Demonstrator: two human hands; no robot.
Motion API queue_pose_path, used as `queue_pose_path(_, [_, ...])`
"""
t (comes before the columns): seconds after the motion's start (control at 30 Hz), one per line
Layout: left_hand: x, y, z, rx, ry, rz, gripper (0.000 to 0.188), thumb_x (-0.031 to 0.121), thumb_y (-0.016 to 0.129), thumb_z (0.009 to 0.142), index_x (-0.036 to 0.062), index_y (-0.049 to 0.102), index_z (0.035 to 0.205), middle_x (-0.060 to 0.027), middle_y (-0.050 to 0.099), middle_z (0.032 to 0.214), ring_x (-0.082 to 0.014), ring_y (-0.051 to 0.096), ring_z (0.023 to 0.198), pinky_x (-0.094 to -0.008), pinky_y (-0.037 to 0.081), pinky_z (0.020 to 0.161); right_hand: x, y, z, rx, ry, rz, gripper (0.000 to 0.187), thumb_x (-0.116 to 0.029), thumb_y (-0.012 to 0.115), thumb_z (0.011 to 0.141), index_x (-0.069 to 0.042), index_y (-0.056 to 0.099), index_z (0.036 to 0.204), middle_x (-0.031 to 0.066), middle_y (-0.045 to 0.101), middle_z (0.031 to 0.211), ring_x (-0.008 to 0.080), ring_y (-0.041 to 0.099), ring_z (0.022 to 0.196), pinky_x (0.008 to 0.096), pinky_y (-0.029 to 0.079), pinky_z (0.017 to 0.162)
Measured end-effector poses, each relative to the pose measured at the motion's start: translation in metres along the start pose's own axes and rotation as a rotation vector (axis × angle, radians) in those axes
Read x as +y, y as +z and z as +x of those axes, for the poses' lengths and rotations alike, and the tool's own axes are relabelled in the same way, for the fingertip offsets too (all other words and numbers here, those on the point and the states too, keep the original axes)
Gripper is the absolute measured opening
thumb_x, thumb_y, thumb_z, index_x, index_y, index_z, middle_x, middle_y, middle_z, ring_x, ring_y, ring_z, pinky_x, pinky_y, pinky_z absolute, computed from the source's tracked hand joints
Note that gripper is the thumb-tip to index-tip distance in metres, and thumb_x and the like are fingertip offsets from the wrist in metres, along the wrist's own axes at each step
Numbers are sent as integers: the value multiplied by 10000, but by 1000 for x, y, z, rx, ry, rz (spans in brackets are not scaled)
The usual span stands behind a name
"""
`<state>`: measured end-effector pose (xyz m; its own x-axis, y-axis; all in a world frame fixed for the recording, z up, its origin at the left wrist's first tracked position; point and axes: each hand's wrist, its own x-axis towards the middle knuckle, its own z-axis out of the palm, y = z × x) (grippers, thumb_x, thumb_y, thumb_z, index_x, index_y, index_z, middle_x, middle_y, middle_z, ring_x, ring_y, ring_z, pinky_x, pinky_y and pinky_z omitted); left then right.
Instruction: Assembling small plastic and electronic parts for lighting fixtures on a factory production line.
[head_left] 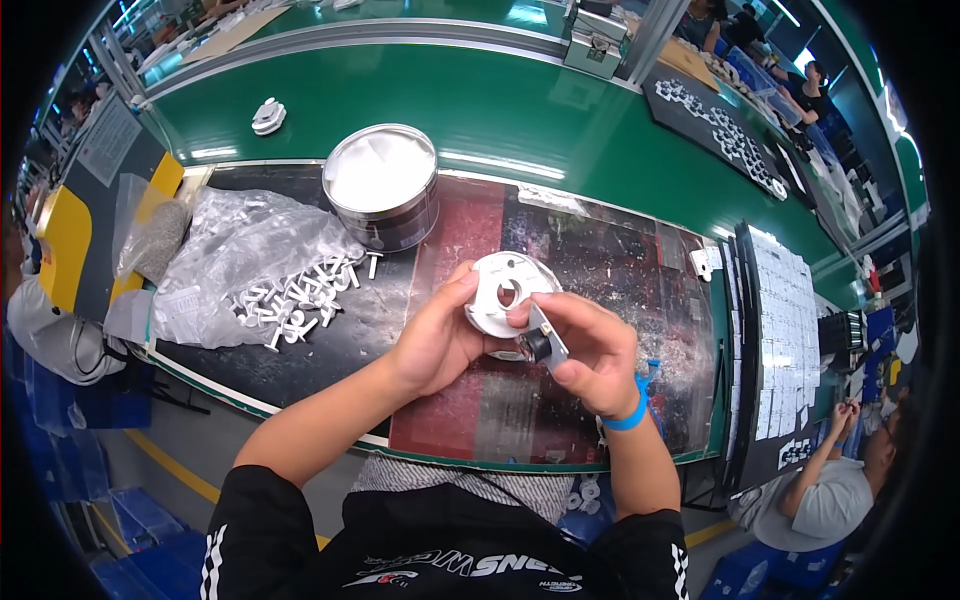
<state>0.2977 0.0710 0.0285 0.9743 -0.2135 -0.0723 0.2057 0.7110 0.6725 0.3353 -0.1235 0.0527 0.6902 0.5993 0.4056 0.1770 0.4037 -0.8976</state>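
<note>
In front of me, my left hand (440, 335) is closed round a white round plastic housing (487, 318) with a hole in its middle. My right hand (597, 350) pinches a small flat pale plate (557, 352) with a black round part (538, 346) attached, close against the housing's right side. Its fingertips reach over the housing's rim. Whether plate and housing are joined, I cannot tell. A blue band (628, 415) circles my right wrist. Left of my hands, several white T-shaped plastic pins (292, 305) lie loose at the mouth of a clear plastic bag (245, 240).
Behind my left hand stands an open can (405, 225) with white contents. A yellow-and-grey box (100, 190) is at far left. Upright black boards with white pieces (785, 330) line the right edge. Another white part (268, 116) lies on the green table (480, 100). A co-worker (835, 490) sits at right.
</note>
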Motion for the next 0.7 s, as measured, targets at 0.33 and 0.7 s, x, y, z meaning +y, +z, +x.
queue_pose_path(0.33, [-2,8,-4,6,75,78,514,331,412,990,118,303,1445,-139,450,1406,-275,479,1294,-441,421,1059,-6,2,13,67,-409,-1098,419,-78,837,684,-23,657,1058,142,682,1110,325,668,952,386,553,807])
queue_pose_path(0.7, [-10,-6,-1,-18,234,467,507,304,397,1011,80,323,1461,-126,451,1389,-218,471,1271,-357,397,1053,4,11,14,47,-316,-1028,369,-53,809,705,-85,722,1062,138,653,1153,336,647,1014,408,542,855])
